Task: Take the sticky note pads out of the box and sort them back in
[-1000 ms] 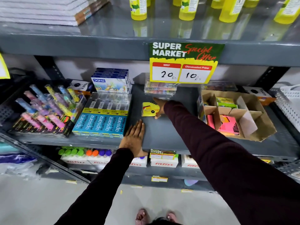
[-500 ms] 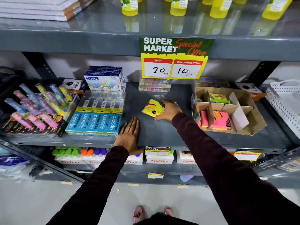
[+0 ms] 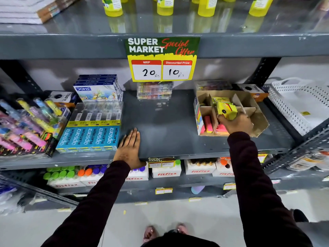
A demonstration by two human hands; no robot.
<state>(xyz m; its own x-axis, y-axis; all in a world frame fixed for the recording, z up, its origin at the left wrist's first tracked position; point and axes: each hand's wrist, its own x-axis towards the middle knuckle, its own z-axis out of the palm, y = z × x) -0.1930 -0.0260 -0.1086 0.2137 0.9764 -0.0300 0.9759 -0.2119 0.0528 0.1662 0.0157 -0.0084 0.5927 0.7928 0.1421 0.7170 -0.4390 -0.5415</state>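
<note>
A brown cardboard box (image 3: 258,122) with dividers stands on the right of the grey middle shelf (image 3: 169,136). My right hand (image 3: 235,123) is over the box and grips a yellow sticky note pad pack (image 3: 227,110), tilted above the middle dividers. Pink and orange pads (image 3: 207,124) stand in the box's front left compartment, and a yellow-green pack (image 3: 220,99) lies in the back one. My left hand (image 3: 129,148) rests flat on the shelf's front edge, fingers together, holding nothing.
Apsara pencil boxes (image 3: 89,138) and Doms boxes (image 3: 97,90) lie left of my left hand, with highlighter packs (image 3: 26,125) farther left. A price sign (image 3: 162,58) hangs above. A white perforated basket (image 3: 299,104) stands on the right. Glue boxes (image 3: 166,171) fill the lower shelf.
My right hand picked the yellow pack up from the shelf's middle and carried it right, over the box. My left hand stayed flat on the shelf.
</note>
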